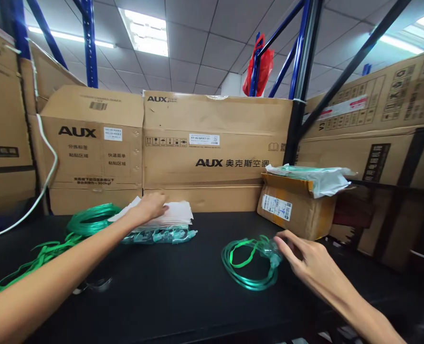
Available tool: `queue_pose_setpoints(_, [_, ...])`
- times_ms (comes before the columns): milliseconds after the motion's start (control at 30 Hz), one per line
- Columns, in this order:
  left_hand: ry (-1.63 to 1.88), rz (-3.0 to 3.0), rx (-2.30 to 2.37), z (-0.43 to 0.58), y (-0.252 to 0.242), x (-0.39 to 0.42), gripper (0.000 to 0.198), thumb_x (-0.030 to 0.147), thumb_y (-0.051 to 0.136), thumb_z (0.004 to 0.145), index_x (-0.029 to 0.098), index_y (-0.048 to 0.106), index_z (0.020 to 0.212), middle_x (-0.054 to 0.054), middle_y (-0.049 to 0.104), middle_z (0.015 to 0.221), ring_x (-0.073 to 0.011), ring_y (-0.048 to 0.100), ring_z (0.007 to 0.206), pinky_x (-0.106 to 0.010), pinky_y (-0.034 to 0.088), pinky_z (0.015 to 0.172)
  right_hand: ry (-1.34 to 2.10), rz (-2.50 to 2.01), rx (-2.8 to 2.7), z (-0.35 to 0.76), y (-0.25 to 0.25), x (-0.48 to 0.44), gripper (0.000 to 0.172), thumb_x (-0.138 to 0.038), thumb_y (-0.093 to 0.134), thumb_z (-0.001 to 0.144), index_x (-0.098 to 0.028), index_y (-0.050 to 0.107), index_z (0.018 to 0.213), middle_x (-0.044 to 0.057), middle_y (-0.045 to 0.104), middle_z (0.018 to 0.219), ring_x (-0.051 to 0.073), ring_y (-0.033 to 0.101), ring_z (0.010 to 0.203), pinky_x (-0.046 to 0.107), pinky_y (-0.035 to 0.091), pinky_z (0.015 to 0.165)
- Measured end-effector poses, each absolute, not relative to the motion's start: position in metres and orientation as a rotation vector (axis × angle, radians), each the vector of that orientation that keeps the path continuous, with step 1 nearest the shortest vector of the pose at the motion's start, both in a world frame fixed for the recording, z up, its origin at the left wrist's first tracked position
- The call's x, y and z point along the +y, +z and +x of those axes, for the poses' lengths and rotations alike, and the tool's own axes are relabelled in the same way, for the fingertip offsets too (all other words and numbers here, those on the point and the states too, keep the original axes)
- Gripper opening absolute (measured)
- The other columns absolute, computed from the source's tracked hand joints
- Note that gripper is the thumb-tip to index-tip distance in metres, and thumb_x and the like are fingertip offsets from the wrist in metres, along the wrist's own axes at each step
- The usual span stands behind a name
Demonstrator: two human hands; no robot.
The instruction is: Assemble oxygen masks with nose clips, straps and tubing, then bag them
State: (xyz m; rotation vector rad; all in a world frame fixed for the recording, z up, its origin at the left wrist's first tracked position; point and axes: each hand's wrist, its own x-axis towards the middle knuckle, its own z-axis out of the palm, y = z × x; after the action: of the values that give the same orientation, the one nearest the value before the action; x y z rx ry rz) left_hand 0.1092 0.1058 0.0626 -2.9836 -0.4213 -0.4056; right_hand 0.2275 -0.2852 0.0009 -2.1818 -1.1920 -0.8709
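My left hand (152, 206) reaches over a stack of white paper sheets (176, 214), its fingers bent down onto the top. Its fingertips are partly hidden. Under the sheets lie clear plastic packs (162, 235) with green-tinted parts inside. Toward the right, my right hand (300, 248) has thumb and forefinger pinched at the edge of a clear green oxygen mask (270, 249). Coiled green tubing (249, 285) and a bright green elastic strap (246, 262) lie beside the mask on the black surface (169, 296).
Another green tubing coil (90, 220) and a heap of green straps (42, 258) lie at left. AUX cartons (215, 129) line the back. An open cardboard box (294, 203) with plastic packs (323, 177) on top stands right, near a black rack post (301, 81).
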Motion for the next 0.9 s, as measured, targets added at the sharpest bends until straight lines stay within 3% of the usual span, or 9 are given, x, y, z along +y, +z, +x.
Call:
queue_pose_setpoints(100, [-0.593, -3.004, -0.185, 0.101, 0.062, 0.044, 0.029, 0.036, 0.052, 0.105, 0.014, 0.068, 0.116, -0.009, 0.072, 0.114, -0.0244, 0.069, 0.106, -0.046, 0.053, 0.095, -0.843, -2.158, -1.288, 0.241, -0.001, -0.283, 0.025, -0.037, 0.05, 0.098, -0.023, 0.069, 0.106, 0.009, 0.075, 0.103, 0.026, 0.075, 0.091, 0.039, 0.06, 0.082])
queue_pose_setpoints(167, [-0.593, -3.041, 0.091, 0.098, 0.055, -0.007, 0.037, 0.038, 0.043, 0.107, 0.018, 0.075, 0.105, -0.007, 0.077, 0.099, -0.0216, 0.073, 0.095, -0.034, 0.054, 0.086, -0.829, -2.121, -1.376, 0.245, -0.003, -0.286, 0.024, -0.033, 0.049, 0.098, -0.023, 0.07, 0.106, 0.012, 0.071, 0.119, 0.028, 0.071, 0.108, 0.044, 0.057, 0.095])
queue_pose_setpoints(267, [-0.591, -3.022, 0.388, 0.101, 0.036, -0.078, 0.044, 0.051, 0.045, 0.104, 0.021, 0.076, 0.098, -0.006, 0.078, 0.091, -0.0235, 0.075, 0.084, -0.032, 0.056, 0.075, -0.824, -2.085, -1.475, 0.241, -0.007, -0.295, 0.023, -0.024, 0.048, 0.096, -0.022, 0.07, 0.098, 0.013, 0.07, 0.121, 0.028, 0.07, 0.111, 0.045, 0.058, 0.096])
queue_pose_setpoints(400, [-0.654, -2.931, 0.529, 0.114, -0.005, -0.123, 0.047, 0.05, 0.053, 0.1, 0.007, 0.071, 0.109, -0.017, 0.075, 0.102, -0.0338, 0.072, 0.094, -0.044, 0.058, 0.08, -0.807, -2.102, -1.568, 0.228, -0.013, -0.305, 0.031, -0.01, 0.045, 0.091, -0.022, 0.073, 0.096, 0.011, 0.072, 0.119, 0.026, 0.069, 0.113, 0.044, 0.058, 0.097])
queue_pose_setpoints(533, [-0.72, -2.843, 0.665, 0.118, -0.042, -0.113, 0.031, 0.024, 0.05, 0.103, 0.007, 0.062, 0.126, -0.019, 0.068, 0.123, -0.0334, 0.065, 0.115, -0.045, 0.054, 0.094, -0.778, -2.155, -1.622, 0.206, -0.021, -0.308, 0.036, -0.006, 0.046, 0.089, -0.022, 0.074, 0.104, 0.011, 0.073, 0.123, 0.025, 0.065, 0.121, 0.048, 0.053, 0.106])
queue_pose_setpoints(633, [-0.728, -2.825, 0.694, 0.096, -0.052, -0.088, 0.028, 0.021, 0.054, 0.099, 0.013, 0.06, 0.125, -0.016, 0.067, 0.126, -0.0333, 0.06, 0.125, -0.046, 0.05, 0.102, -0.717, -2.147, -1.703, 0.177, -0.019, -0.305, 0.037, -0.005, 0.048, 0.09, -0.021, 0.072, 0.114, 0.01, 0.073, 0.123, 0.024, 0.06, 0.126, 0.044, 0.05, 0.109])
queue_pose_setpoints(800, [-0.492, -2.839, 0.554, 0.025, -0.043, -0.035, 0.019, 0.014, 0.066, 0.086, 0.021, 0.065, 0.104, -0.007, 0.073, 0.106, -0.0325, 0.07, 0.101, -0.045, 0.057, 0.083, -0.661, -2.078, -1.892, 0.126, -0.008, -0.284, 0.034, -0.013, 0.055, 0.094, -0.022, 0.069, 0.124, 0.006, 0.072, 0.13, 0.022, 0.059, 0.129, 0.037, 0.049, 0.112])
queue_pose_setpoints(900, [-0.474, -2.908, 0.448, -0.015, -0.037, -0.01, 0.008, 0.018, 0.06, 0.093, 0.024, 0.064, 0.095, -0.002, 0.072, 0.095, -0.0256, 0.07, 0.086, -0.034, 0.056, 0.072, -0.681, -2.096, -1.977, 0.111, -0.013, -0.264, 0.032, -0.024, 0.058, 0.099, -0.025, 0.065, 0.13, 0.004, 0.068, 0.138, 0.024, 0.058, 0.133, 0.037, 0.05, 0.112])
